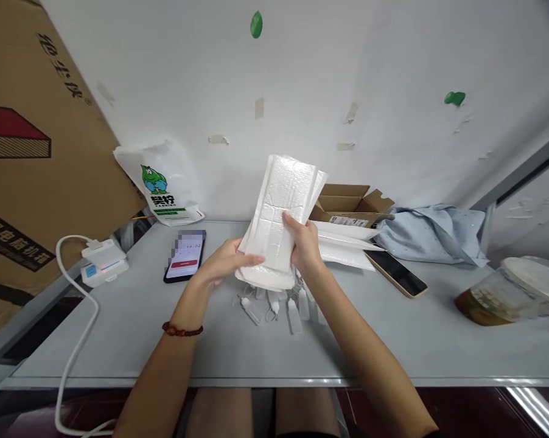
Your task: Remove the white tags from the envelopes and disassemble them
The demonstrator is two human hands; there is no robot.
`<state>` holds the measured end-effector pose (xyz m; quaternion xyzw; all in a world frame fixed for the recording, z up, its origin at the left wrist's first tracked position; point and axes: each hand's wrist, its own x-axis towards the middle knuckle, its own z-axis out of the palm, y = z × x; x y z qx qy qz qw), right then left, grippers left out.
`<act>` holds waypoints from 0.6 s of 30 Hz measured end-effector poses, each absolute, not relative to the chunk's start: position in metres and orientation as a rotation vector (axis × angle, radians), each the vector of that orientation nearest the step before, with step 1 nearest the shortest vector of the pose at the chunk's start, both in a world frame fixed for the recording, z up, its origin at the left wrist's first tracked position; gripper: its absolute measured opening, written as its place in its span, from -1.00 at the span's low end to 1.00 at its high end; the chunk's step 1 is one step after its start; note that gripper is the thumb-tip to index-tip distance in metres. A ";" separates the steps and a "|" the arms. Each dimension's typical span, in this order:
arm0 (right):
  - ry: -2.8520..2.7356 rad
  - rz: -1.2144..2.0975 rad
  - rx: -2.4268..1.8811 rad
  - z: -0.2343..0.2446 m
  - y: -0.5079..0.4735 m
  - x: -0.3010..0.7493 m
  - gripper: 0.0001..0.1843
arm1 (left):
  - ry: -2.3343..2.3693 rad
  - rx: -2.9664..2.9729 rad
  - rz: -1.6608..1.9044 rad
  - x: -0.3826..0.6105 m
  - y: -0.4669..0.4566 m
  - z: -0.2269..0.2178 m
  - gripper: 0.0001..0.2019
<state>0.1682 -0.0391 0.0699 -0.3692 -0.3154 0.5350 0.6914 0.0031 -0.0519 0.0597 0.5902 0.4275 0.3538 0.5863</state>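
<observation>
A small stack of white bubble mailers [281, 194] is held up over the middle of the table, tilted slightly to the right. My left hand [226, 261] grips its lower left corner, thumb on top. On the right side, my right hand [305, 240] closes round the edge with its thumb pressed on the front. Several small white bottle-like pieces with thin loops [294, 315] lie on the table beneath the stack, some of them hidden by it. More white mailers [345, 243] rest behind my right hand, in front of an open cardboard box [347, 204].
A lit phone [184, 255] and a white power adapter [103, 263] with a cable are at left, near a printed white bag [169, 182] and a large carton [37, 134]. On the right are another phone [397, 272], light blue cloth [432, 234] and a drink cup [507, 292].
</observation>
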 end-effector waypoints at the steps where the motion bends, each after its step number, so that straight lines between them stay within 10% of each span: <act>1: -0.692 1.216 -0.812 0.073 -0.036 0.170 -0.60 | 0.998 1.391 0.803 -0.001 -0.052 0.060 -0.64; 7: -0.659 1.102 -0.734 0.093 -0.020 0.205 -0.61 | 1.085 1.405 0.673 -0.025 -0.049 0.063 -0.69; 18: -0.651 1.135 -0.747 0.083 -0.028 0.232 -0.77 | 0.999 0.853 1.540 0.000 -0.037 0.054 -0.52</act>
